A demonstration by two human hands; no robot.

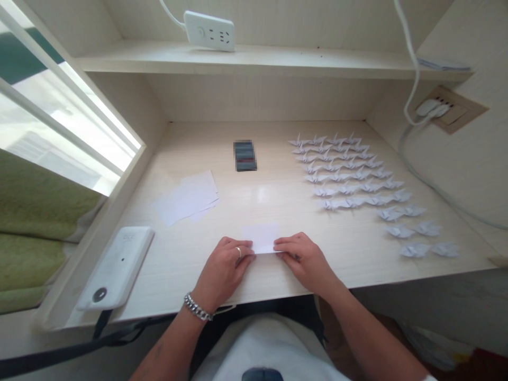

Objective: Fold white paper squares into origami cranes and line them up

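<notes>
A small white sheet of paper [262, 236] lies folded on the pale wooden desk [273, 201] near its front edge. My left hand [224, 269], with a ring and a chain bracelet, presses its curled fingers on the sheet's lower left corner. On the lower right corner my right hand [305, 259] pinches the folded edge. Both hands rest on the desk, one at each side of the paper.
Several folded paper cranes [349, 174] stand in rows at the right. A stack of white sheets [186, 198] lies at the left, a phone [245, 155] behind. A white power bank [117, 267] sits front left. A power strip [209, 30] rests on the shelf.
</notes>
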